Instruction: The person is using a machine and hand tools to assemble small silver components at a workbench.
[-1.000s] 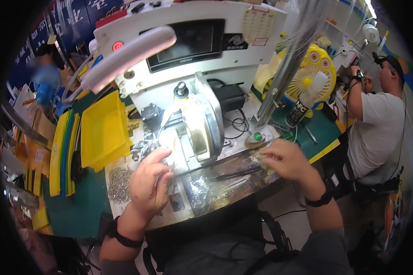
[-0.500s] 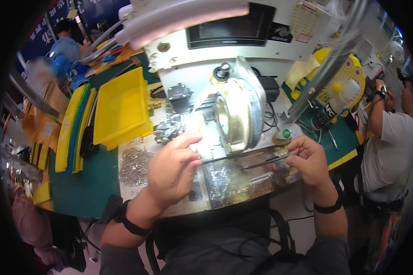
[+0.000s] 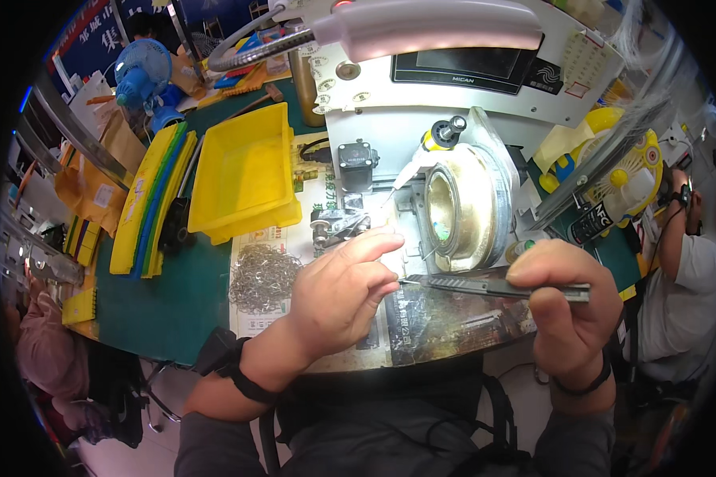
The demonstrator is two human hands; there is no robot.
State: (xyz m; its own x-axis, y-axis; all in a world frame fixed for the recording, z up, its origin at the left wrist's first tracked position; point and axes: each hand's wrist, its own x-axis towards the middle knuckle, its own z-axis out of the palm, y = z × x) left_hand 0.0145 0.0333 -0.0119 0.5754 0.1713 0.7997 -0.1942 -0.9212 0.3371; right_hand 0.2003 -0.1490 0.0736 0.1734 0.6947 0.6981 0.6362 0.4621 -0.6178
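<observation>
My left hand (image 3: 342, 290) is pinched closed in front of the machine, its fingertips round something too small to make out. From the right, my right hand (image 3: 577, 306) grips slim grey metal tweezers (image 3: 493, 286) with slanting ridges. The pointed tip reaches the fingertips of my left hand; whether it touches them I cannot tell. Just behind the tweezers stands a thick pale round drum (image 3: 453, 226) on the machine. A white pointed nozzle (image 3: 410, 171) with a yellow collar slants down beside it. To the left of my left hand lies a heap of thin silvery wire pieces (image 3: 258, 278).
A yellow tray (image 3: 243, 175) stands at the left, beside upright yellow, green and blue strips (image 3: 151, 203). Overhead hangs a lamp (image 3: 445, 28). A metal post (image 3: 573, 191), black spray can (image 3: 601, 222) and yellow fan (image 3: 628, 171) are at the right, with another person (image 3: 692, 278) beyond.
My right hand has brought the tweezers left and up to my left fingertips, and looks nearer. The whole view has shifted, so the machine and tray sit further right.
</observation>
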